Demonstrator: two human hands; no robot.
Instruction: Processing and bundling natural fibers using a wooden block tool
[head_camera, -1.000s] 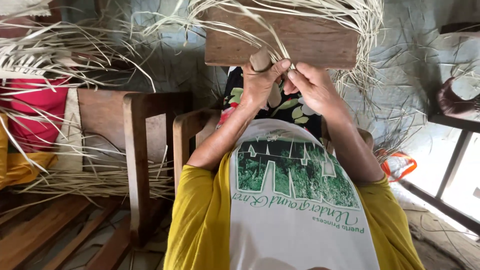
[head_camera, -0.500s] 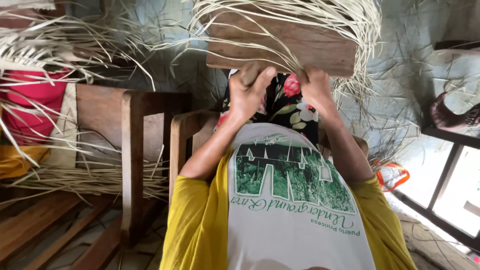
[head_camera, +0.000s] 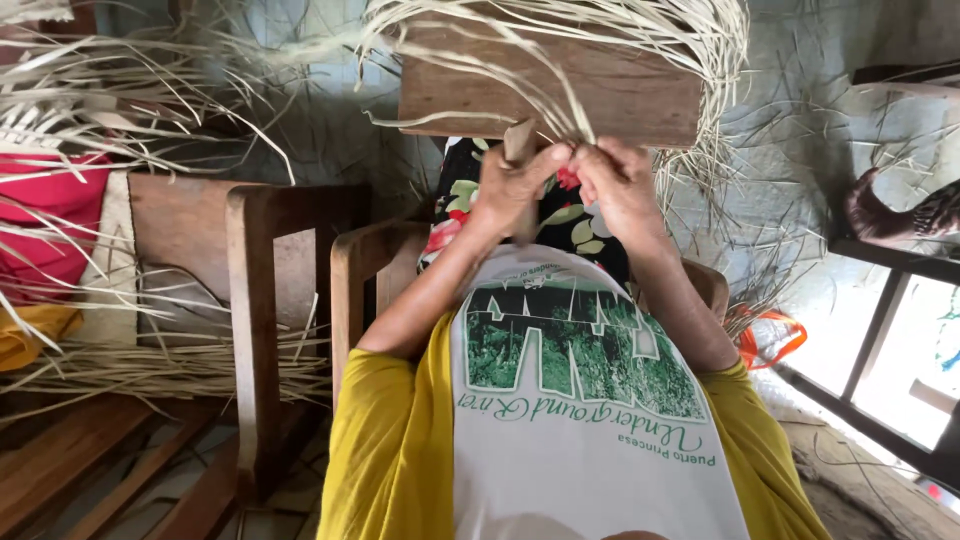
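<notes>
The person's left hand (head_camera: 510, 190) and right hand (head_camera: 622, 185) meet just below the lower edge of a flat rectangular brown wooden board (head_camera: 560, 85), over which pale dry straw-coloured fibre strips (head_camera: 600, 30) are draped and interlaced. Both grips are pressed together: the right fingers pinch a few thin strips at the board's edge, while the left fingers close round a short tan flat piece (head_camera: 520, 140) standing upright just above that grip; whether it is a tool or a wider strip cannot be told. To do this step well, the pinch likely wants to stay close to the board's edge, so that the strand is kept taut and lies flat beside its neighbours rather than twisting. The loose ends hanging to the right of the right grip could snag, so a short, even pull seems wiser than a long one. A brown wooden chair (head_camera: 255, 300) stands well to the left of the left grip, with more strips piled beyond it.
</notes>
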